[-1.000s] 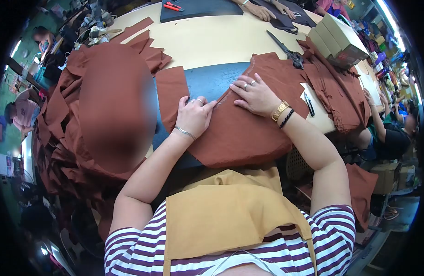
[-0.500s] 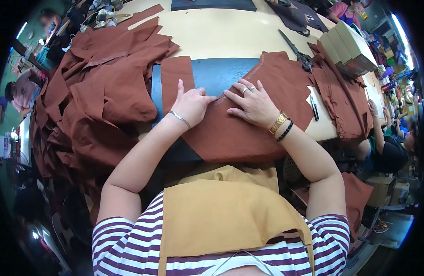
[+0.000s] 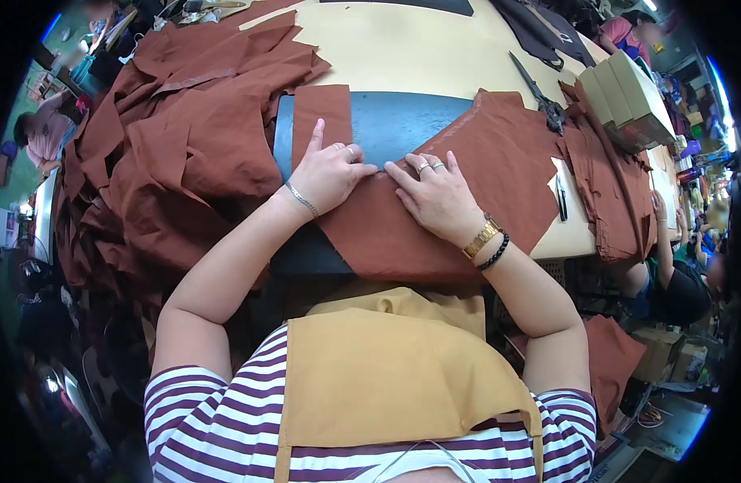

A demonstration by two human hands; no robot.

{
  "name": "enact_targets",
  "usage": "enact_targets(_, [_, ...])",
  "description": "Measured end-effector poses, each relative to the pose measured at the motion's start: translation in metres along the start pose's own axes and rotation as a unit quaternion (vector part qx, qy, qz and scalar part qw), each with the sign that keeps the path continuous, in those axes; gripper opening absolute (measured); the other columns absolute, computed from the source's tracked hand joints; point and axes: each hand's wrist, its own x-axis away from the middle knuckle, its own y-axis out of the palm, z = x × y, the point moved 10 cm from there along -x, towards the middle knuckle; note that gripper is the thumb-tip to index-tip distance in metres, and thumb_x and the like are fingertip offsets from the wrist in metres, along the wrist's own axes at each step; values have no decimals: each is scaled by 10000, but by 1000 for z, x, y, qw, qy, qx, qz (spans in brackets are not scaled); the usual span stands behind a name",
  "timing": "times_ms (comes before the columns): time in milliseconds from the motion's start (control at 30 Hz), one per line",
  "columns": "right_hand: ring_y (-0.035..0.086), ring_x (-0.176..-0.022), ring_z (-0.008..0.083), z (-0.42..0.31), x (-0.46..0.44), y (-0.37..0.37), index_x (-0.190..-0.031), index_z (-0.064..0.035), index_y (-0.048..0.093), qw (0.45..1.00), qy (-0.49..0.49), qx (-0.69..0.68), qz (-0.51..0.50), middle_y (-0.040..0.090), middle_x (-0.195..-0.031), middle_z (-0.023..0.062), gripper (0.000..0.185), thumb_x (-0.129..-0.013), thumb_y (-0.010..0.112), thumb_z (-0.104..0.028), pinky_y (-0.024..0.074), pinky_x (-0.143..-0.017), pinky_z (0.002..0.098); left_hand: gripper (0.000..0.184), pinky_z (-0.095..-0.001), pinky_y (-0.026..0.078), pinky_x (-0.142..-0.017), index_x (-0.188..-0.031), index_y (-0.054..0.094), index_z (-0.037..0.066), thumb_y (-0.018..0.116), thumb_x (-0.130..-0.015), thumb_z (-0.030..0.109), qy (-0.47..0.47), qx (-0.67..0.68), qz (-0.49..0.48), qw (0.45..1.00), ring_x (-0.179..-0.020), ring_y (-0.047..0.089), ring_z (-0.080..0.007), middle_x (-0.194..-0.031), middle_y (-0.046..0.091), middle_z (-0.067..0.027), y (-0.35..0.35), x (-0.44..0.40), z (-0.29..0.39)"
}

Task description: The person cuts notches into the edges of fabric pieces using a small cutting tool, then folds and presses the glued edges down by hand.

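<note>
A rust-brown fabric piece (image 3: 435, 233) lies over a dark blue board (image 3: 386, 121), its slanted upper edge running between my hands. My left hand (image 3: 329, 173) rests at the left end of that edge, index finger stretched out and the thumb side pressed near the fold. Just right of it, my right hand (image 3: 439, 193) lies on the fabric with fingers spread and its fingertips at the edge. The two hands nearly touch. A narrow brown strip (image 3: 322, 105) lies flat on the board behind my left hand.
Heaped brown fabric (image 3: 193, 161) covers the left side. To the right are dark scissors (image 3: 539, 92), a pen (image 3: 562, 200), stacked brown pieces (image 3: 600, 177) and a cardboard box (image 3: 628, 101). Dark fabric (image 3: 539, 28) lies at the back; a person in pink (image 3: 624, 34) is beyond.
Both hands have come closer together along the fabric's edge, my right hand moving left. The view has shifted, and the co-worker's hands at the top are gone from sight.
</note>
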Motion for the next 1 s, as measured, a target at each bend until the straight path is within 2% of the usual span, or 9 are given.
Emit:
enact_targets(67, [530, -1176, 286, -4, 0, -3, -1283, -90, 563, 1000, -10, 17, 14, 567, -1250, 136, 400, -918, 557, -253, 389, -1009, 592, 209, -665, 207, -1116, -1007, 734, 311, 659, -856, 188, 10, -19, 8, 1000, -870, 629, -127, -926, 630, 71, -1, 1, 1])
enact_targets(167, [533, -1173, 298, -8, -1, 7, -1300, -88, 543, 999, -19, -26, 9, 567, -1247, 144, 424, -889, 554, -191, 391, -1014, 582, 184, -673, 208, -1108, -969, 732, 303, 585, -897, 218, 18, -9, 17, 1000, -877, 633, -127, -933, 628, 57, -1, 3, -2])
enact_targets(267, [539, -1162, 296, -13, -2, 5, -1308, -72, 528, 1000, -6, -24, -3, 570, -1239, 141, 449, -866, 544, -151, 406, -1003, 566, 182, -673, 212, -1108, -964, 733, 306, 590, -893, 220, 29, -5, 24, 999, -875, 630, -122, -932, 626, 66, -5, 4, -3])
enact_targets(367, [544, -1148, 292, -12, -2, 3, -1307, -55, 527, 1000, -5, -17, -8, 572, -1228, 138, 446, -869, 532, -138, 425, -984, 521, 171, -667, 222, -1110, -952, 736, 307, 602, -886, 224, 27, -5, 37, 999, -872, 627, -117, -929, 624, 75, -9, 5, -5])
enact_targets(467, [547, -1140, 293, -6, -4, 7, -1316, -59, 523, 998, 19, -67, 3, 572, -1221, 139, 454, -868, 525, -126, 444, -954, 490, 231, -654, 203, -1119, -998, 736, 302, 676, -827, 160, 17, 9, 8, 1000, -886, 622, -124, -923, 633, 69, -7, 5, -10])
enact_targets(567, [545, -1132, 297, -5, -6, 8, -1326, -70, 522, 997, 28, -71, -5, 573, -1210, 137, 470, -859, 531, -124, 446, -942, 467, 225, -647, 207, -1121, -996, 736, 299, 679, -826, 164, 22, 15, 19, 999, -883, 623, -126, -916, 633, 67, -8, 7, -10])
enact_targets(1000, [549, -1066, 288, -10, -6, 4, -1299, -136, 579, 996, 7, -90, 13, 573, -1132, 138, 486, -814, 563, -109, 441, -879, 453, 214, -648, 231, -1110, -1009, 733, 286, 684, -830, 179, 30, 5, 30, 999, -886, 625, -132, -935, 633, 58, -8, 9, -12])
